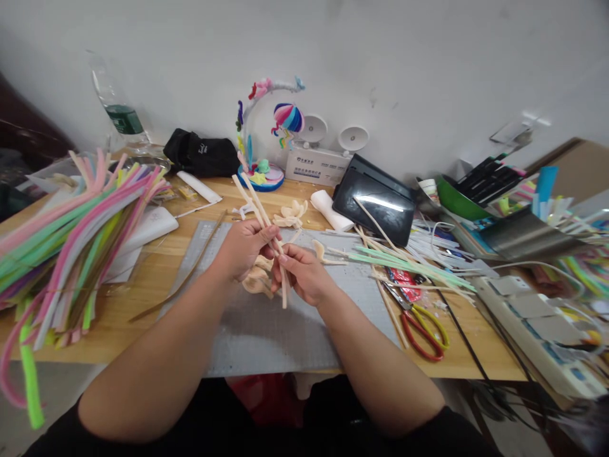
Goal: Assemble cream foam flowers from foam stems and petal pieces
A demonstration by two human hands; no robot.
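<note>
Two long beige fuzzy craft stems (254,202), like pipe cleaners, are held side by side over the grey cutting mat (295,346). My left hand (250,244) is closed around them, thumb on top. Lower down, my right hand (302,273) pinches the same stems, whose lower end (284,298) sticks out below the fingers. Beneath the hands lie curled beige shaped pieces (257,280), partly covered by them. Farther back on the mat sits another petal-like beige piece (291,212), and a smaller one (320,251) rests right of my right hand.
A bundle of coloured stems (85,235) fills the left side. Red-and-yellow-handled pliers (425,333), loose green stems (404,260) and a power strip (537,336) are at right. A decorated arch with a small balloon (288,119), a black tablet-like device (375,203) and a bottle (121,117) stand behind.
</note>
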